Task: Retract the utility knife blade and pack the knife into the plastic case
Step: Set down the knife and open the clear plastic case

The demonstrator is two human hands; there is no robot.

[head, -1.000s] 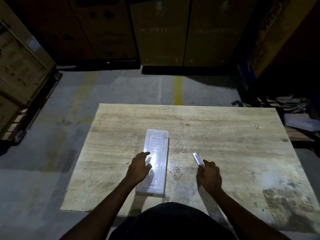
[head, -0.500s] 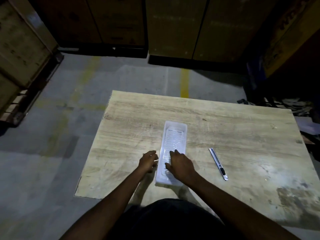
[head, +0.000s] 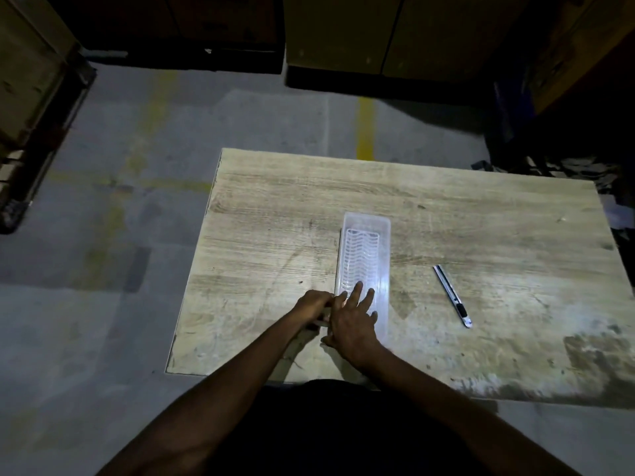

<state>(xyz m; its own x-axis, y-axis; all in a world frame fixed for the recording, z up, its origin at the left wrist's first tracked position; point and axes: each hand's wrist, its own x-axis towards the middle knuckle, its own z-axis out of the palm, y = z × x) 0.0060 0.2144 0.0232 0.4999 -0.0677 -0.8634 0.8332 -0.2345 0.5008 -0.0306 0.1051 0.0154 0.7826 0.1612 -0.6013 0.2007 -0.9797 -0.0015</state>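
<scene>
Gripping the plastic case (head: pixel 366 249), both hands; utility knife (head: pixel 452 296) lies apart

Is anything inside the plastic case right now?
Nothing shows through the plastic case but its ribbed pattern. The near end is covered by the right hand. The utility knife lies outside on the table.

This looks like a dim warehouse or storeroom. Big cardboard boxes (head: pixel 388 32) stand stacked along the far side, and more sit on a wooden pallet (head: pixel 37 142) at the left. The bare concrete floor (head: pixel 103 304) carries worn yellow painted lines (head: pixel 365 128). A rough wooden table (head: pixel 275 207) stands on it.
</scene>
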